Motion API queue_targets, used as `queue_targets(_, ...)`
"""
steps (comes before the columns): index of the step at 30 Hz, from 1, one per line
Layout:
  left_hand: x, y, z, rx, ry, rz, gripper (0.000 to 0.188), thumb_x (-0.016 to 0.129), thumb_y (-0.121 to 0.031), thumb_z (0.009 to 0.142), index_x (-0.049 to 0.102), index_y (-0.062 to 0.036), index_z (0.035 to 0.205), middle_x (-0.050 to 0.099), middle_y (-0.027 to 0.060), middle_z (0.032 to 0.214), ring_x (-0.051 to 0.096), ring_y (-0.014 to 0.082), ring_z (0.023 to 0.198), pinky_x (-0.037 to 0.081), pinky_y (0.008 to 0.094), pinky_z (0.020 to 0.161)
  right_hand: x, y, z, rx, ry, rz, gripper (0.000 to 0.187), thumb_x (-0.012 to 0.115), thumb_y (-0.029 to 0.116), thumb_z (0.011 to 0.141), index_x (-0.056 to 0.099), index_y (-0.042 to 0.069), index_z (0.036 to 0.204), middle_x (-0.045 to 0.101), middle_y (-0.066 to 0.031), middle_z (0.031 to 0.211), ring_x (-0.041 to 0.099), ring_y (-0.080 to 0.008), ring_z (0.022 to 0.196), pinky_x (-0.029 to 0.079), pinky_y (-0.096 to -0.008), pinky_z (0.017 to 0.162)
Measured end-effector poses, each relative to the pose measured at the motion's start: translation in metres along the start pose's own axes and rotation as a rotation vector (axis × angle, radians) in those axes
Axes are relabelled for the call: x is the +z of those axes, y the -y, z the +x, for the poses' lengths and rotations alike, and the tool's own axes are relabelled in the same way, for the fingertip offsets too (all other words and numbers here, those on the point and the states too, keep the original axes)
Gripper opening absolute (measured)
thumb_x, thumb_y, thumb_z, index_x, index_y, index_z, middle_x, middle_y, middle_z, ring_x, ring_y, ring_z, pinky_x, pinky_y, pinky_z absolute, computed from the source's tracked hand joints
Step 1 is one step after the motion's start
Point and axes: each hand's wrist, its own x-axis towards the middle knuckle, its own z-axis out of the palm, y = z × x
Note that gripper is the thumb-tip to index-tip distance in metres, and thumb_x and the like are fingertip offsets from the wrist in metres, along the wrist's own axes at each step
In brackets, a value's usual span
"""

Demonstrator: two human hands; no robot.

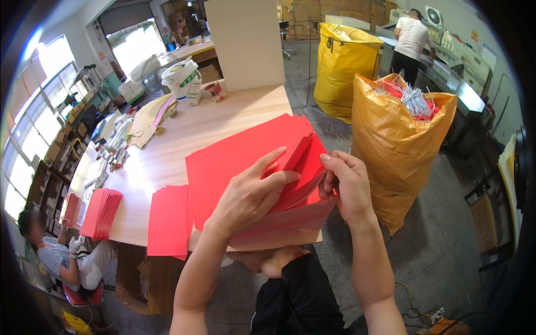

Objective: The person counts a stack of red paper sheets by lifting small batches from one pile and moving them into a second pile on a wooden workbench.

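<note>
red sheets (240, 149): my left hand (248, 195) has fingers spread against a raised flap (297, 152); my right hand (350, 180) pinches the right edge. light pressure should avoid creases.

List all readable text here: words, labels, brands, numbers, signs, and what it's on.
None readable enough to quote.
White bucket: green-marked label, too small to read.
Pale wall sheet: any print too small to read.
Red sheets at the hands: no print visible.
</note>
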Motion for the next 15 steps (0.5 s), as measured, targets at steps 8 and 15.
queue_targets(8,0.001,-0.001,-0.001,0.005,-0.026,-0.009,0.051,0.094,-0.034,0.082,0.076,-0.0197,0.128,0.062,0.0154,0.153,0.071,0.0385,0.125,0.061,0.0468,0.101,-0.001,-0.003,-0.002,0.007,0.003,0.019,0.038,0.067,0.025,0.109,0.06,0.009,0.075,0.057,-0.0002,0.063,0.057,-0.0101,0.054,0.042,-0.0257,0.052)
queue_targets(15,-0.001,-0.007,0.002,-0.018,-0.05,-0.07,0.056,0.097,-0.018,0.077,0.077,-0.0169,0.129,0.068,0.015,0.146,0.071,0.0379,0.128,0.059,0.0461,0.104,-0.008,-0.026,-0.018,-0.539,-0.43,-0.394,0.036,0.07,0.021,0.106,0.054,0.005,0.078,0.058,-0.0035,0.074,0.058,-0.0178,0.069,0.043,-0.0388,0.063)
